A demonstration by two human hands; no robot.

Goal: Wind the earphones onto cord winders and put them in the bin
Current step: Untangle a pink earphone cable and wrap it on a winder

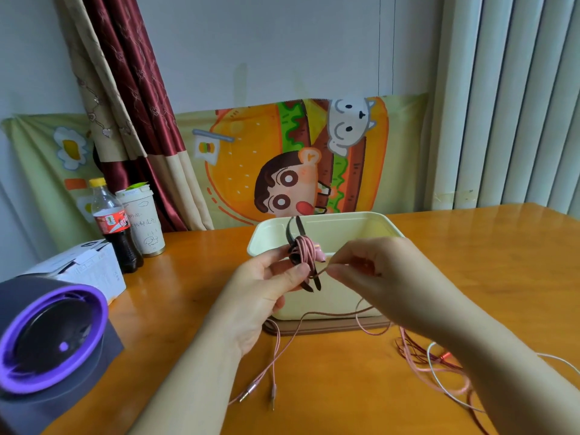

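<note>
Here, left hand (266, 287) clamped on cord winder (290, 230), right hand (376, 271) pinching pink earphone cord (306, 251)

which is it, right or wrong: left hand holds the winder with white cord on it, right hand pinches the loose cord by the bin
Wrong on colour: the head view shows the cord on the winder is pink, not white. The left hand holds the winder and the right hand pinches the loose cord by the bin.
</note>
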